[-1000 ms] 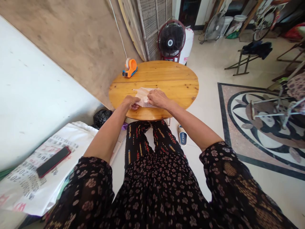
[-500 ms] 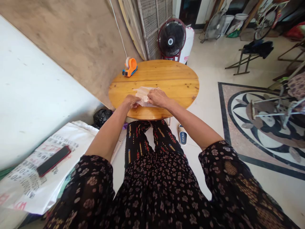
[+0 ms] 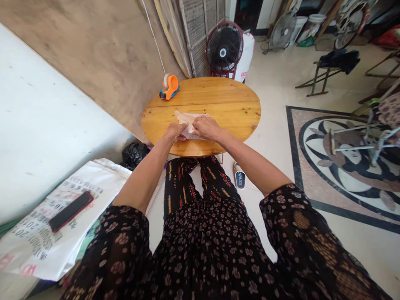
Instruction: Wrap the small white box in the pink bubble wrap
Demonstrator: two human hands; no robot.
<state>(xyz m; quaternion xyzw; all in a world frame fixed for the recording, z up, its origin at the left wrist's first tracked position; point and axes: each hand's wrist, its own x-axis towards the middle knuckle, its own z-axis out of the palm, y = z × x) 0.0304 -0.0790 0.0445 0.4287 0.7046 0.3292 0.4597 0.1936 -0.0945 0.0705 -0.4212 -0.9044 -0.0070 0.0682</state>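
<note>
A thin, whitish, see-through plastic bag (image 3: 186,118) lies crumpled near the front of the round wooden table (image 3: 231,100). My left hand (image 3: 175,132) pinches its left side, thumb on top and fingers beneath. My right hand (image 3: 206,127) is closed on the bag's right part, knuckles up, so the fingertips are hidden. Between the two hands shows a paler patch; whether something lies inside the bag I cannot make out. Beyond the hands, at the table's far left, stands an orange and blue tape dispenser (image 3: 170,86) with a roll of tape.
A black fan (image 3: 224,46) stands behind the table. At the left, a phone (image 3: 71,211) lies on a white printed sack (image 3: 103,183), beside a black plastic bag (image 3: 134,155). A slipper (image 3: 239,176) is on the floor right of my legs. A folding stool (image 3: 325,75) stands farther right.
My left hand has shifted slightly right, toward my right hand, and the bag's left part has bunched up. My right hand stays nearly in place.
</note>
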